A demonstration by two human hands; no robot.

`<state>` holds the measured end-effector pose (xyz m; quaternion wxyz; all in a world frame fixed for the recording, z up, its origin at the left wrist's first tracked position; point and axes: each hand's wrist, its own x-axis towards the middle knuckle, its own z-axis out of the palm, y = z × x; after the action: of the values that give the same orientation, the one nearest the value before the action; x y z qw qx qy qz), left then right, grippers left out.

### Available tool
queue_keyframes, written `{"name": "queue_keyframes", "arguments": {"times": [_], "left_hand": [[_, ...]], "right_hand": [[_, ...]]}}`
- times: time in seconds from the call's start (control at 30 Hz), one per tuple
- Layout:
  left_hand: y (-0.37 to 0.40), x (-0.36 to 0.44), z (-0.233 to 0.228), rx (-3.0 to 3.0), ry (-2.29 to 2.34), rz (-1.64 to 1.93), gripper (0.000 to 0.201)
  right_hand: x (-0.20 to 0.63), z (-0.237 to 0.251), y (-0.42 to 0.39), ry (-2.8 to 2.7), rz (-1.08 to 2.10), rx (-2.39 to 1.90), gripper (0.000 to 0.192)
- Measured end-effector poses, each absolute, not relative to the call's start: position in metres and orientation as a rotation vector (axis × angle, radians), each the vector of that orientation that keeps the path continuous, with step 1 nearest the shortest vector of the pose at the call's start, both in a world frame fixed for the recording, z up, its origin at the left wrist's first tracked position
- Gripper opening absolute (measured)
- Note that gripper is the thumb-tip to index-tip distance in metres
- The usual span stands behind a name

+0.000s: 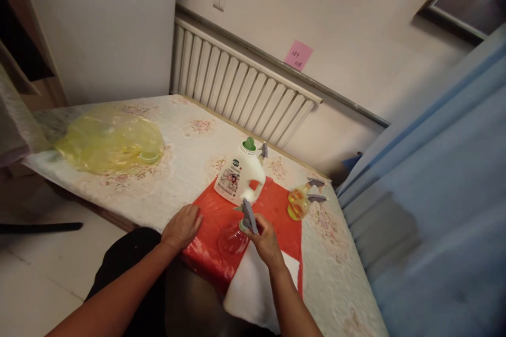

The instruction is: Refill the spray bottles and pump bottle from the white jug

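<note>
Right hand [265,239] grips the neck of a clear spray bottle [234,238] lying on the red sheet [276,210], nozzle up-right, base toward left; base hard to see. Left hand [182,226] rests flat, fingers spread, holding nothing.

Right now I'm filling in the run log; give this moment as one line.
left hand: flat on red sheet | right hand: gripping spray bottle at grey trigger head | white jug: upright behind

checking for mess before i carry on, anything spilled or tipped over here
No spill shows. Two yellow spray bottles lie on their sides by the red sheet; the right hand holds a tilted clear spray bottle.
</note>
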<state>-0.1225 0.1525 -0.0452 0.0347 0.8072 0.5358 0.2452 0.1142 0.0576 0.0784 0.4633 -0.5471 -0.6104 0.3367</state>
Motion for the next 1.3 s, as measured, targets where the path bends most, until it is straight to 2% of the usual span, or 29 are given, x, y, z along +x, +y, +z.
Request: {"name": "queue_keyframes", "arguments": {"times": [0.23,0.63,1.3], "left_hand": [[0.1513,-0.1225,-0.0441,2.479,1.630,0.773,0.018],[0.1526,-0.1219,-0.0452,2.476,1.617,0.795,0.019],[0.1523,-0.1233,-0.0465,2.477,1.618,0.792,0.019]], "right_hand": [[0.1150,0.0781,0.0591,-1.554,0.828,-1.310,0.024],[0.1167,0.0777,0.0587,-1.569,0.793,-1.314,0.022],[0.1114,0.0689,0.0622,-1.501,0.659,-1.457,0.009]]}}
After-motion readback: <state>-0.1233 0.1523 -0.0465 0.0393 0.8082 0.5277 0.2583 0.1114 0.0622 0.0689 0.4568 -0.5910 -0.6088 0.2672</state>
